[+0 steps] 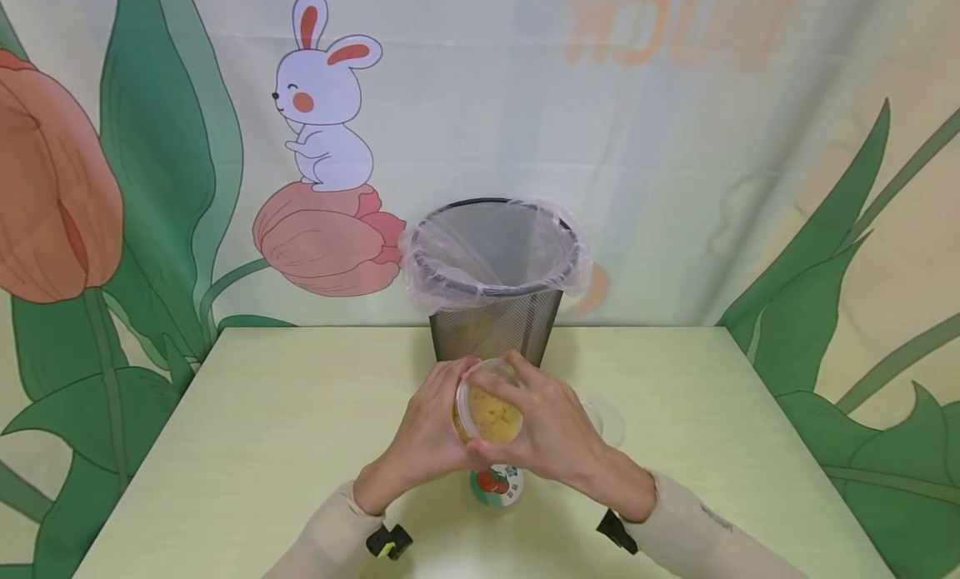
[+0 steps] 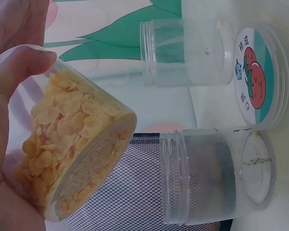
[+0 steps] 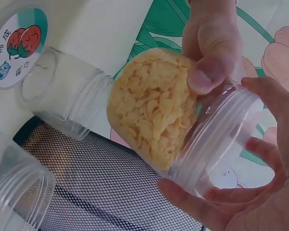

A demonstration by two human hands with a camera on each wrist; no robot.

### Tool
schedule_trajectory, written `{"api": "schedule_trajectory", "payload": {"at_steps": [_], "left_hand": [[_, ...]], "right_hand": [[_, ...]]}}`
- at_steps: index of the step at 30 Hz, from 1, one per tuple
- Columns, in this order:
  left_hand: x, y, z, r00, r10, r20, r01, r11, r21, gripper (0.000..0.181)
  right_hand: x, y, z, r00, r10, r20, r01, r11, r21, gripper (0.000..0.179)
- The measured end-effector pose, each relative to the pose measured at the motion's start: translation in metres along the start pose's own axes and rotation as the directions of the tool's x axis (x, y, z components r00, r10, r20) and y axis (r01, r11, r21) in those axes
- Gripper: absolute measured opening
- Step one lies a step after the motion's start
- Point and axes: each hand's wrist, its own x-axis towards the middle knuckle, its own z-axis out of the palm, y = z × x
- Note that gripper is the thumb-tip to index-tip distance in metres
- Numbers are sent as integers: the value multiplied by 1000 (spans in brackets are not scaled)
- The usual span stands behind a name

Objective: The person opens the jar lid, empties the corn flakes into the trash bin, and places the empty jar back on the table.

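Observation:
Between both hands is a clear plastic jar of yellow corn flakes, tilted, with flakes heaped toward its base. My left hand grips the jar body, its thumb lying along the side in the left wrist view. My right hand holds the translucent lid, fingers spread around its rim in the right wrist view. Below the hands lies a round lid with a tomato label. Two clear jars without lids stand near it, one jar beside another jar.
A black mesh waste bin with a thin plastic liner over its rim stands at the back of the pale table. Behind it hangs a printed cloth with a rabbit and tulips.

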Motion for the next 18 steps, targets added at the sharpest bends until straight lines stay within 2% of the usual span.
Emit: {"api": "schedule_trajectory", "payload": {"at_steps": [18], "left_hand": [[-4, -1, 0, 992, -62, 106, 70, 995, -73, 110]], "right_hand": [[-1, 5, -6, 987, -136, 81, 139, 990, -33, 65]]}}
